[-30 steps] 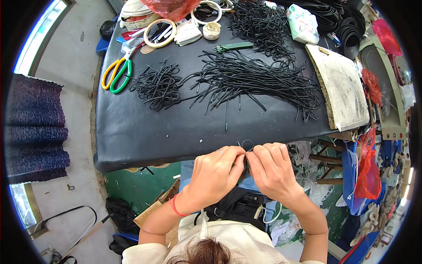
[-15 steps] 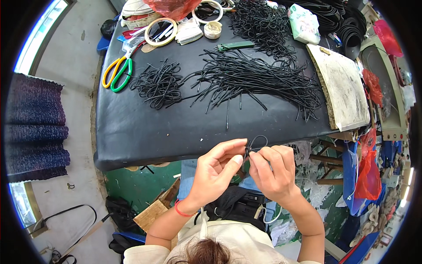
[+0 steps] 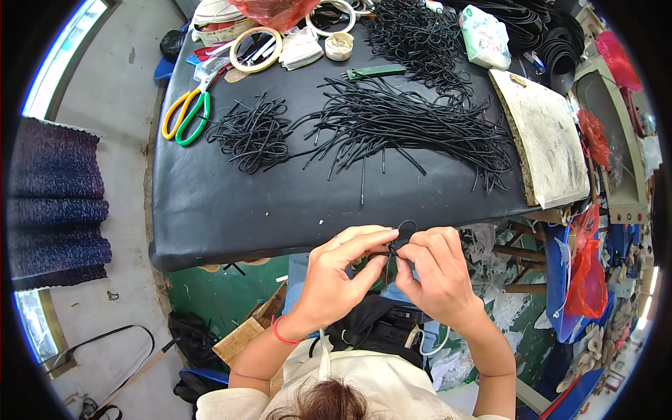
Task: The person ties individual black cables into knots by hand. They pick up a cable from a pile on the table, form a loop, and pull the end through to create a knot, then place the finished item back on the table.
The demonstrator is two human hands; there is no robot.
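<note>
Between my two hands, just off the table's near edge, is a thin black cord with a small loop standing up and a knot-like tangle at the fingertips. My left hand pinches it between thumb and fingers. On the other side my right hand grips the same cord with thumb and forefinger. Beyond them a big bundle of straight black cords lies on the black-covered table. To its left is a smaller heap of looped black cords.
Scissors with yellow and green handles lie at the table's left. A green-handled tool, a small round tub and tape rolls sit farther back. A stained pale board covers the right side. Another tangled cord pile lies behind.
My left fingers have closed in on the cord and moved slightly right, nearer my right hand. The cord's loop has become smaller and shifted a little left and down.
</note>
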